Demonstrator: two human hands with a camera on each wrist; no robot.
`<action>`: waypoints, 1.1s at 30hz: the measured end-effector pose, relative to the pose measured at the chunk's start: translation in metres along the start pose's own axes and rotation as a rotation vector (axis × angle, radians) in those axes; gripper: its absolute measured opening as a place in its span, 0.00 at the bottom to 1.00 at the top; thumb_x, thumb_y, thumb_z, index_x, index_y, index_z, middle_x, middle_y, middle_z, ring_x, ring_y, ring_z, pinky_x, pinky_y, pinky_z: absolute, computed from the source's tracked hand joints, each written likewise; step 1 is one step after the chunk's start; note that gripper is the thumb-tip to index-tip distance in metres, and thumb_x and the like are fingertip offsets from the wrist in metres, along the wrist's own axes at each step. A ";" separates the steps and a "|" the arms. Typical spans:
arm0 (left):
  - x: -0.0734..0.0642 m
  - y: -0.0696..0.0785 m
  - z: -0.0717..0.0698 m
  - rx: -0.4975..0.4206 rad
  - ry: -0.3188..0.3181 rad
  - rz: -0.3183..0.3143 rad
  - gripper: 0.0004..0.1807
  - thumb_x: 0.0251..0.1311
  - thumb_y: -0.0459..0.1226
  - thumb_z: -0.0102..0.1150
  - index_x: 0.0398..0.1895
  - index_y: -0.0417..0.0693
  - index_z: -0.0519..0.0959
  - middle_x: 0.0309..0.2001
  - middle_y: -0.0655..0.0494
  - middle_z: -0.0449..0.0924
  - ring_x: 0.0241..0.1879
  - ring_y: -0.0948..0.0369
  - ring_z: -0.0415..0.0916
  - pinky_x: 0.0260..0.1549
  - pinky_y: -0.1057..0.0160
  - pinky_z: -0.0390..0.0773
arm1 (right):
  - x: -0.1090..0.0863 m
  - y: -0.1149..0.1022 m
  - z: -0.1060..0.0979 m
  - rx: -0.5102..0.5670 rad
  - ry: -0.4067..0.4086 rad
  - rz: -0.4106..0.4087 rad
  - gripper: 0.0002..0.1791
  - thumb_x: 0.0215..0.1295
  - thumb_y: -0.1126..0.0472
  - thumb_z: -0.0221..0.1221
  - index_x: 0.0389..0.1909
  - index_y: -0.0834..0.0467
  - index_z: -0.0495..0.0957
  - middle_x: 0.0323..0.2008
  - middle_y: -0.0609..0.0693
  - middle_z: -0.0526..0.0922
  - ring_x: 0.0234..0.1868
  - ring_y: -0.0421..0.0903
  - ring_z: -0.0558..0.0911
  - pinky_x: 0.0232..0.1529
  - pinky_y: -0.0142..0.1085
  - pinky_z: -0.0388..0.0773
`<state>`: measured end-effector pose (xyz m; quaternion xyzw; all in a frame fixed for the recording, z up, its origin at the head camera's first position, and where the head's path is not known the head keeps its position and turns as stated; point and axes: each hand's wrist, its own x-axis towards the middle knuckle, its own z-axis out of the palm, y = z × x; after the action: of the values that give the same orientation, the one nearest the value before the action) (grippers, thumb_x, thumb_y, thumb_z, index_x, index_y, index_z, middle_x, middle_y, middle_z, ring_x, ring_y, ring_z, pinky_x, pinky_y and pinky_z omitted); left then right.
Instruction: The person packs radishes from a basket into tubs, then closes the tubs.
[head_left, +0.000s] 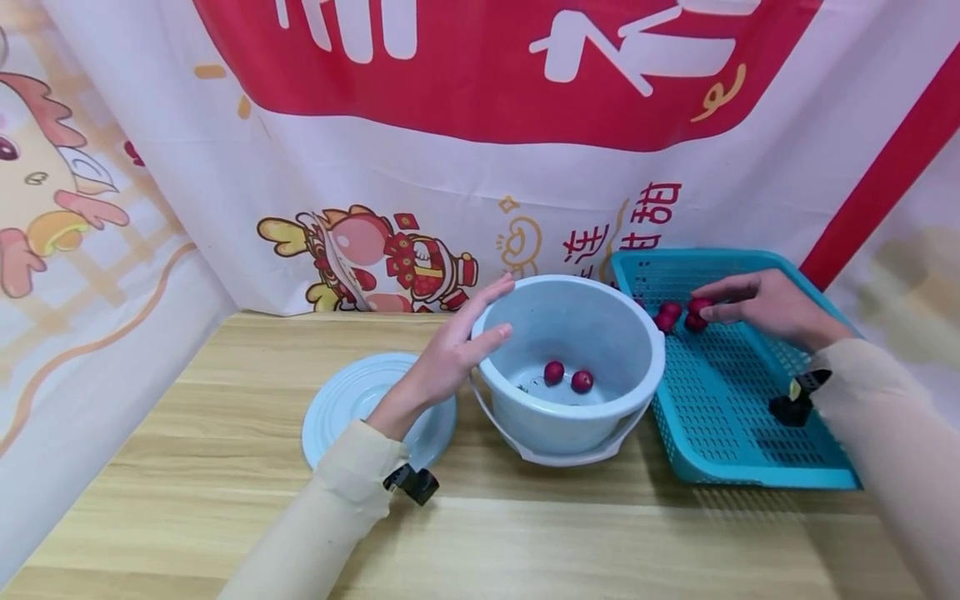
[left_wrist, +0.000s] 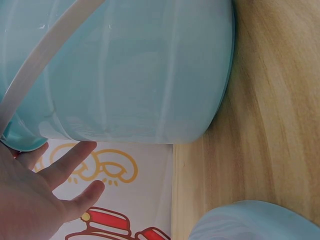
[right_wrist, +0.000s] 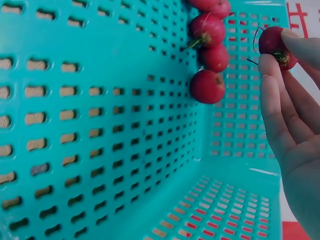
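My right hand (head_left: 780,307) pinches a red radish (right_wrist: 271,41) with a thin root and green stub between thumb and fingers, above the far part of a teal basket (head_left: 738,475). Several more radishes (right_wrist: 207,86) lie together in that basket. To its left, a light blue bucket (head_left: 570,429) stands upright with two radishes (head_left: 582,382) on its bottom. Against the bucket's left rim rests my left hand (head_left: 453,342), its fingers extended and thumb apart. The left wrist view shows those fingers beside the bucket's wall (left_wrist: 140,75), partly hidden behind it.
A round light blue lid (head_left: 326,408) lies on the wooden table (head_left: 172,467), partly beneath the left forearm. The bucket's pale handle (head_left: 577,457) hangs down its front side. A printed cloth (head_left: 420,167) hangs behind the table.
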<state>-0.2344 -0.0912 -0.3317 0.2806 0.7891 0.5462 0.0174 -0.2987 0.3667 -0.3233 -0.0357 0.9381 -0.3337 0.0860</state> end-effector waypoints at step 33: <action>-0.001 0.000 0.000 -0.004 -0.004 0.008 0.35 0.77 0.47 0.50 0.85 0.58 0.58 0.87 0.66 0.49 0.86 0.57 0.49 0.79 0.39 0.64 | -0.030 -0.087 0.005 0.036 0.144 -0.164 0.36 0.61 0.36 0.72 0.70 0.41 0.78 0.64 0.51 0.83 0.60 0.51 0.82 0.44 0.35 0.89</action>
<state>-0.2338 -0.0915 -0.3322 0.2847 0.7869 0.5472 0.0175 -0.2673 0.2997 -0.2683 -0.0868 0.9295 -0.3583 -0.0088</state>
